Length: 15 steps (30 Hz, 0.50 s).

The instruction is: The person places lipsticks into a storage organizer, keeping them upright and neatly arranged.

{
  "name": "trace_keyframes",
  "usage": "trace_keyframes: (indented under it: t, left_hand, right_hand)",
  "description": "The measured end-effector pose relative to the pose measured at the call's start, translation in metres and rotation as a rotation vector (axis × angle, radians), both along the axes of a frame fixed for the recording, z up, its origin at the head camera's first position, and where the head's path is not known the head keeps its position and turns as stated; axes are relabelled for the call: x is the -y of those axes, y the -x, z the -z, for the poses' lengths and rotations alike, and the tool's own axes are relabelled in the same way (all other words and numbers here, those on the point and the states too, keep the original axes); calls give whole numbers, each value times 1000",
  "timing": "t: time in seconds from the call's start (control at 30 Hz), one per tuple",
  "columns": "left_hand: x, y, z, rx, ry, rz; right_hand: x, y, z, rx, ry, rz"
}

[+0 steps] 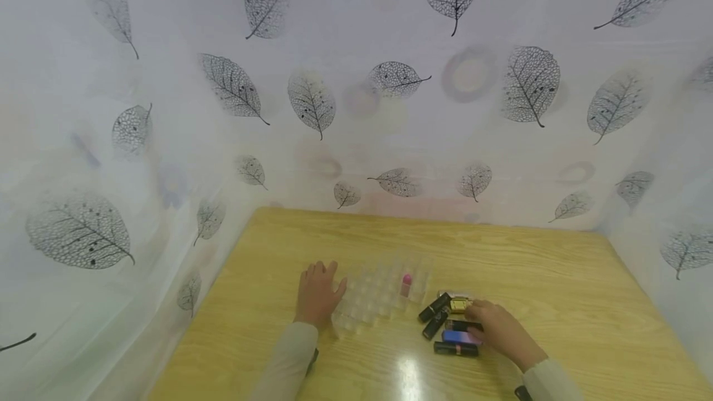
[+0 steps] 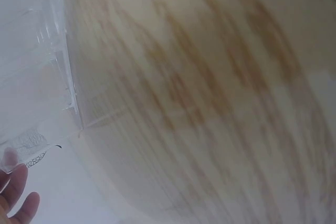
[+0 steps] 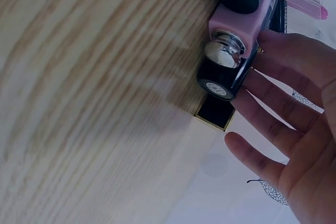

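A clear plastic organizer (image 1: 370,293) with many small compartments lies on the table, and one pink lipstick (image 1: 406,283) stands in it. At the organizer's left side is my left hand (image 1: 317,294), fingers spread, the fingertips by its corner (image 2: 31,129). To the right lies a group of lipsticks, among them a blue-to-purple tube (image 1: 461,336), a black tube (image 1: 455,349) and a gold one (image 1: 459,306). Over their right ends reaches my right hand (image 1: 501,332). In the right wrist view its extended fingers touch a black lipstick tube (image 3: 218,82) beside a pink tube end with a silver knob (image 3: 228,43).
A wooden table (image 1: 557,277) stands against a leaf-patterned curtain (image 1: 390,141) at the back and sides. A dark object (image 1: 313,359) shows partly behind the left sleeve. A black square end with a gold rim (image 3: 215,113) lies beyond the fingertips.
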<state>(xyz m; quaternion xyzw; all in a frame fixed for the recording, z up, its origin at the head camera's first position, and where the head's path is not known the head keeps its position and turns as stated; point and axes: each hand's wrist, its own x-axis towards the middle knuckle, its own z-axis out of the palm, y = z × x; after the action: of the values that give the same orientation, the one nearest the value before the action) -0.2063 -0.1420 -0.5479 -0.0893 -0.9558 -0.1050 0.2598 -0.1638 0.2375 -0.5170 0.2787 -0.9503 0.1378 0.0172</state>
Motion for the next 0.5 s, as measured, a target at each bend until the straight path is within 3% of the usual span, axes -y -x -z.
trace_keyframes:
  t: [0.13, 0.5]
  left_hand:
    - [0, -1, -2, -6, 11, 0]
    - [-1, -3, -8, 38, 6, 2]
  right_hand:
    - [1, -1, 1, 55, -14, 39]
    - [2, -3, 1, 59, -23, 41]
